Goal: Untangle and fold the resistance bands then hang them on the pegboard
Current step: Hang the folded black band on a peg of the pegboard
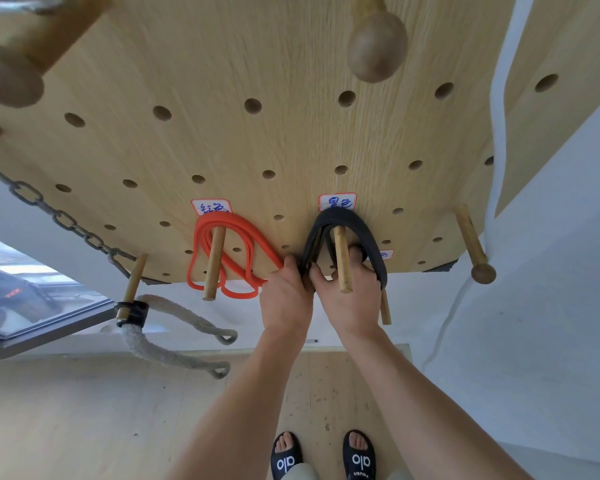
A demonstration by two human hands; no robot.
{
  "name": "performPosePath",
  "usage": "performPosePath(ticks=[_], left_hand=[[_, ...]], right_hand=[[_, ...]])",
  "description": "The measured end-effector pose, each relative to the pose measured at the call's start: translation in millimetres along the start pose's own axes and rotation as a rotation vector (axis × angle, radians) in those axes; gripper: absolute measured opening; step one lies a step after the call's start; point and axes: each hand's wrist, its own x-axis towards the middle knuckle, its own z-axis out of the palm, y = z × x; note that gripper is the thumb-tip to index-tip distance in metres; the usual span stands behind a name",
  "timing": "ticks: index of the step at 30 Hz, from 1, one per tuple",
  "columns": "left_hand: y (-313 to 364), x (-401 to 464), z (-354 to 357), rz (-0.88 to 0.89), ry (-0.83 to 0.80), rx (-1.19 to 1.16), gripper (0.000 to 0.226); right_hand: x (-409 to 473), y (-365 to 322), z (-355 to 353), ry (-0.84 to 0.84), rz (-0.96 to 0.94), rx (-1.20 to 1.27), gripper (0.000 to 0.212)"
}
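1. This looks like a home gym or small fitness studio, seen from a person standing at a wall.
2. A light wooden pegboard (291, 140) with rows of holes holds exercise gear on wooden pegs (213, 263).
3. An orange band (229, 251) and a black band (347, 223) hang under handwritten labels (337, 201).
4. A metal chain (49, 211) and a thick rope (160, 348) hang from pegs at the left.
5. Large knob-ended pegs (376, 46) stick out higher up.
6. The floor (84, 417) is pale wood, the walls are white, and a window (32, 299) sits at the left.
7. The person wears slides (359, 457).
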Motion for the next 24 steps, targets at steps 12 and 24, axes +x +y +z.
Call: performPosePath(ticks=[12, 24], left_hand=[[-2.4, 11.1, -2.4, 0.125, -0.154, 0.342, 0.029], [-13.1, 12.5, 4.0, 0.195, -0.121, 0.293, 0.024]], right_hand=[[-11.7, 2.8, 9.5, -0.119, 0.143, -0.029, 0.041], [-12.1, -1.7, 17.1, -0.041, 0.203, -0.039, 0.039]])
